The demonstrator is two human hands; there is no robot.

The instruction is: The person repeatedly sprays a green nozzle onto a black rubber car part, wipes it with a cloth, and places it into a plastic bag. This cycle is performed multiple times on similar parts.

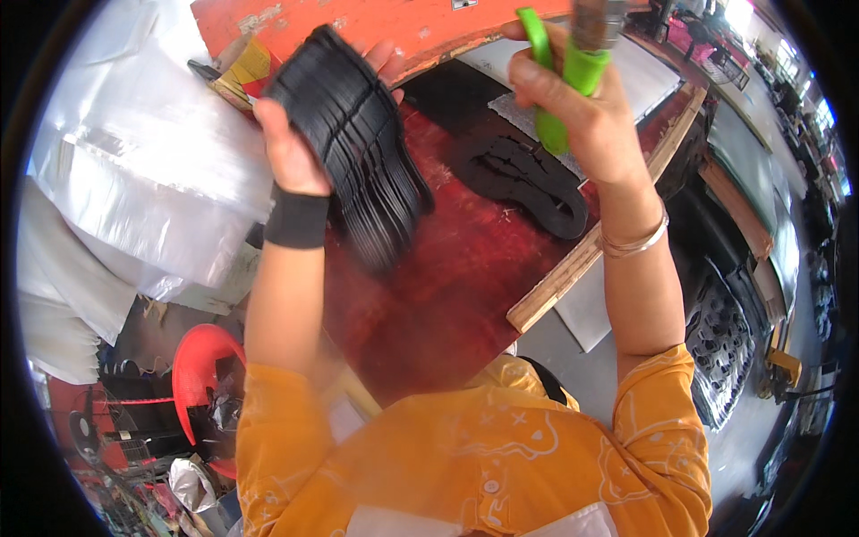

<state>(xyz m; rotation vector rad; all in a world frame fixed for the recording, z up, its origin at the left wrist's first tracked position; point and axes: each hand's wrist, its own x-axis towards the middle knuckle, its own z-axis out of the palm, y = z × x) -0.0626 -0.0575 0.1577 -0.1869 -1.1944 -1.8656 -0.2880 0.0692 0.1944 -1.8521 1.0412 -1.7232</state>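
Observation:
A thick stack of thin black sole-shaped pieces [349, 134] rests in my left hand [293, 157], thumb along its near left side and fingertips showing past its far right edge. Its lower end fans out above the red tabletop [429, 304]. My right hand [591, 112] is closed around a bright green-handled tool [583, 73]. A worn, greyish-brown part rises from the handle and leaves the picture at the top, so I cannot tell its kind. Below and left of that hand, more black sole-shaped pieces [528, 183] lie flat on the table.
A black sheet [452, 94] lies at the table's far side, before an orange-red panel [340, 22]. Wooden strip [573, 273] edges the right side. Plastic-wrapped bundles [152, 192] stand left, above a red chair-like object [199, 376]. Stacked sheets [743, 197] stand at right.

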